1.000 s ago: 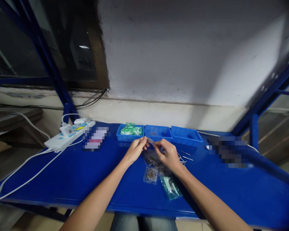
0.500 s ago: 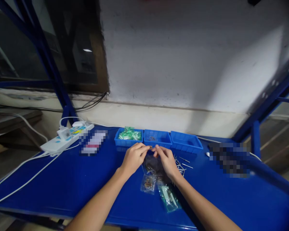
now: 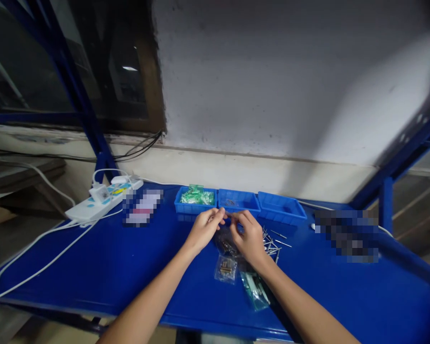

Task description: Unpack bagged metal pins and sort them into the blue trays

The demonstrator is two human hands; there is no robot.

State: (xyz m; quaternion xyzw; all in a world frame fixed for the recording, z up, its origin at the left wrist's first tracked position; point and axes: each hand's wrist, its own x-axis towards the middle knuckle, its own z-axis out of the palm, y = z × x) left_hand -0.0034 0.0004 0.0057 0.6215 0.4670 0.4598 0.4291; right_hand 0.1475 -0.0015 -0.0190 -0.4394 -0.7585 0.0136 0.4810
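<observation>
My left hand (image 3: pixel 205 229) and my right hand (image 3: pixel 249 235) meet fingertip to fingertip above the table, just in front of the blue bins. Both are closed in a pinch around something small and thin that I cannot make out. Below them lies a dark clear bag (image 3: pixel 226 243) of small parts, partly covered by my right hand. Nearer to me is a small clear bag (image 3: pixel 226 269) with brass-coloured pins in it. A greenish bag (image 3: pixel 255 290) with white and dark sticks lies beside my right forearm. Loose thin metal rods (image 3: pixel 271 244) are scattered right of my right hand.
Three blue bins stand in a row: the left bin (image 3: pixel 195 208) holds green-and-clear packets (image 3: pixel 197 195), the middle bin (image 3: pixel 239 200) a few thin pieces, beside the right bin (image 3: pixel 282 209). A white power strip (image 3: pixel 102 203) with cables lies at left. Blurred items flank both sides.
The view has shifted slightly. My right hand has turned and its fingers are curled more, while my left fingers have drawn in. Both hands stay together over the bags.
</observation>
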